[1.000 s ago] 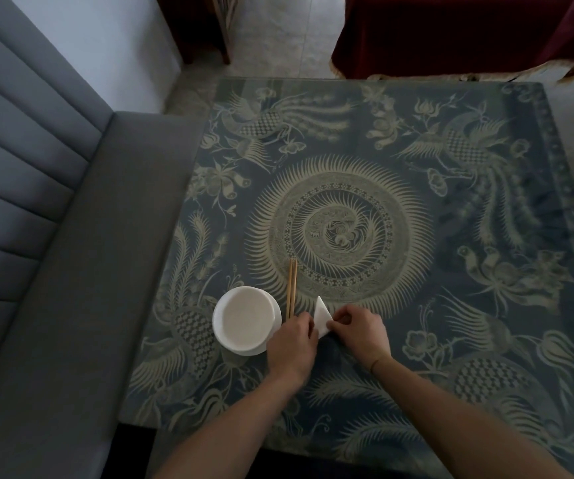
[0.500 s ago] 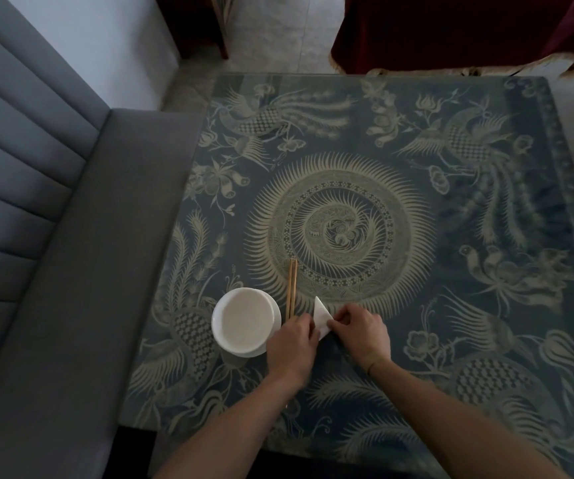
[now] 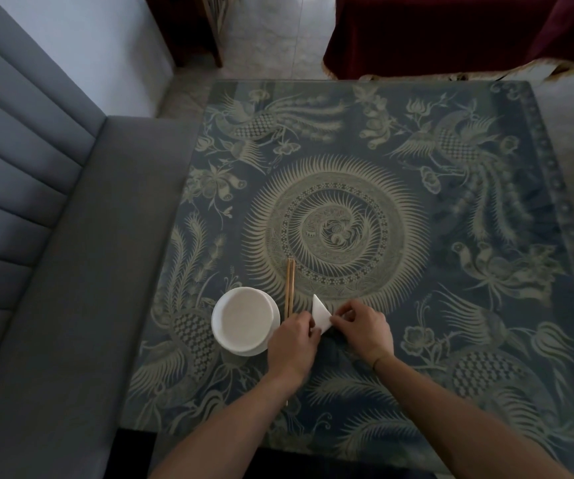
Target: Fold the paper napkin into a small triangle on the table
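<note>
Pinching a white folded napkin (image 3: 320, 315) from both sides, left hand (image 3: 292, 344) and right hand (image 3: 365, 328) close together beside chopsticks (image 3: 290, 288) and bowl (image 3: 243, 319)

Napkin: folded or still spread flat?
Folded. The napkin shows as a small white triangle pinched between the left hand and the right hand; its lower part is hidden.
</note>
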The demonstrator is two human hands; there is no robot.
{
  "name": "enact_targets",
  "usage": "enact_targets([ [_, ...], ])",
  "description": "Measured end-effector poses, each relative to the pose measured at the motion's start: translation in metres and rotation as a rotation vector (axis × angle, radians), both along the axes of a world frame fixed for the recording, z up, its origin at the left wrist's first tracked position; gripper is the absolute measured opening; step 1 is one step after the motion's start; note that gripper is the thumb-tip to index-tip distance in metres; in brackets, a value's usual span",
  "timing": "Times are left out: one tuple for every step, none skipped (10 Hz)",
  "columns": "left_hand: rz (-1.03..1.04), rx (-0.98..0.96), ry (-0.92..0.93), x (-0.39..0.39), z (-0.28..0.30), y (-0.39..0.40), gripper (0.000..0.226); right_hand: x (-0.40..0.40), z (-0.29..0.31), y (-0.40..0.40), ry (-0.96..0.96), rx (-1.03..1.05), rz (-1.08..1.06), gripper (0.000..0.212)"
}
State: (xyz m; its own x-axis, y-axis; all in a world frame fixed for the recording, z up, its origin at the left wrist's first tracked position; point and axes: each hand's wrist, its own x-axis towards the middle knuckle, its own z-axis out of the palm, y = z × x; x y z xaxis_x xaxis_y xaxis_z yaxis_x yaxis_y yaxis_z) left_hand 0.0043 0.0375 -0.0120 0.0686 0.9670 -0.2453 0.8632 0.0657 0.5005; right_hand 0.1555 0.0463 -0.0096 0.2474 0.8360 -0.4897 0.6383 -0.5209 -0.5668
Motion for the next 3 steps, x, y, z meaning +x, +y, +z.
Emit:
enact_targets([
  [-0.005,0.010,0.000,-0.0002,0.0014,-0.0021,0.015,0.0010,0.0023,-0.0020,0.006,0.011,-0.009,0.009],
  [-0.010,0.021,-0.021,0.0007,0.0058,-0.0025,0.017,0.0023,0.0086,-0.0038,0.007,0.056,-0.020,0.008],
  [-0.052,0.032,-0.018,0.0016,0.0089,-0.0046,0.020,0.0048,0.0113,-0.0082,-0.014,0.107,-0.019,0.009],
])
